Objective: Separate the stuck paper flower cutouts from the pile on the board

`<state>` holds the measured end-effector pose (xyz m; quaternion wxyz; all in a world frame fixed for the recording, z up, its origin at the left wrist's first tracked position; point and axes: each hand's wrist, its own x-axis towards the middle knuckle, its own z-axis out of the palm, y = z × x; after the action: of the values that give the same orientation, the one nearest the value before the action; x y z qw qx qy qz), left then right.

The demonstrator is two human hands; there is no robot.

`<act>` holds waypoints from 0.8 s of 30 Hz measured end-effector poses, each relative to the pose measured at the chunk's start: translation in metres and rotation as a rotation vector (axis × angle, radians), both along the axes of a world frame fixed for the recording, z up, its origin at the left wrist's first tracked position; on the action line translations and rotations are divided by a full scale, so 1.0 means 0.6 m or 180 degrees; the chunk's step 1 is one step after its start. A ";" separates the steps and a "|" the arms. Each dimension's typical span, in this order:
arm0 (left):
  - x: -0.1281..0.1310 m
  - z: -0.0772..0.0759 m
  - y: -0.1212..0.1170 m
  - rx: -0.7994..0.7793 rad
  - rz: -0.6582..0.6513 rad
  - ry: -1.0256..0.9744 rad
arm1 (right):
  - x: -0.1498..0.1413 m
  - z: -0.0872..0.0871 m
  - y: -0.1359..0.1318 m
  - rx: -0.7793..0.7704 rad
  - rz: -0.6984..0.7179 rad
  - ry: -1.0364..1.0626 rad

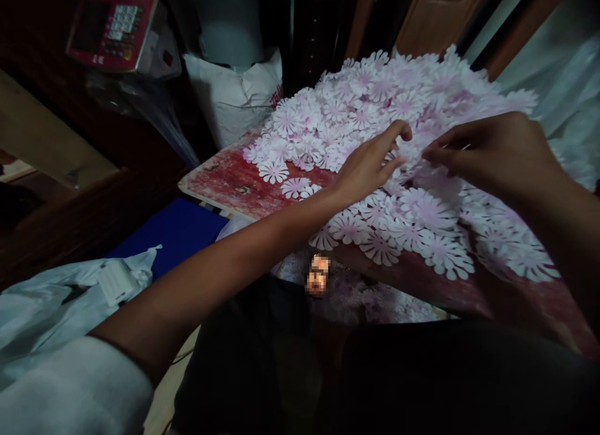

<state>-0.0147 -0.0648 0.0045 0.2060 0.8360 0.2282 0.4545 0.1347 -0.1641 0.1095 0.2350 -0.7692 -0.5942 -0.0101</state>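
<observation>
A large heap of flower-shaped cutouts (360, 116), white with pale pink centres, covers most of a worn red board (220, 179). My left hand (370, 160) reaches over the middle of the heap, its thumb and curled forefinger apart with nothing visible between them. Just to the right, my right hand (492, 147) hovers above the cutouts with thumb and fingertips pinched together. Whatever it may hold is too small and dim to make out. Single cutouts (447, 254) lie flat near the board's front edge, below my hands.
A red-faced scale display (110, 35) stands at the back left. Beside it, a white sack (234, 97) sits under a grey cylinder (229, 22). A blue panel (173, 235) and pale plastic bags (70, 297) lie left of my arm. More cutouts (375, 300) show beneath the board.
</observation>
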 end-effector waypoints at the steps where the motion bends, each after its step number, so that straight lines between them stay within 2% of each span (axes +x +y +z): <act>1: 0.001 -0.002 0.003 -0.0027 -0.0046 -0.0041 | 0.002 0.000 -0.003 0.0061 -0.0038 0.0065; 5: 0.006 -0.007 0.016 -0.0200 -0.0240 -0.0250 | 0.006 0.003 -0.010 0.0195 -0.0183 0.0117; 8: 0.009 -0.003 0.012 -0.0407 -0.0194 -0.0413 | 0.004 0.009 -0.012 0.0160 -0.0278 -0.0062; 13: 0.000 0.011 -0.014 -0.0838 -0.0163 -0.0497 | 0.008 0.008 -0.018 0.0291 -0.0562 -0.0340; 16: -0.006 0.026 -0.017 -0.1198 -0.0177 -0.0443 | 0.014 0.005 -0.019 0.0316 -0.0573 -0.0287; 20: 0.000 0.048 0.008 -0.1242 -0.0204 -0.0371 | 0.022 0.017 -0.027 0.0147 -0.0624 -0.0042; 23: 0.013 0.041 0.035 -0.1289 0.0046 -0.0576 | 0.032 0.027 -0.047 0.0246 -0.0614 0.0412; 24: 0.018 0.033 0.043 -0.1264 0.0121 -0.0526 | 0.035 0.028 -0.054 0.0286 -0.0467 0.0675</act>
<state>-0.0040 -0.0388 0.0243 0.3760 0.7346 0.3113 0.4713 0.1558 -0.1964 0.1260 0.3293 -0.7960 -0.5071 0.0275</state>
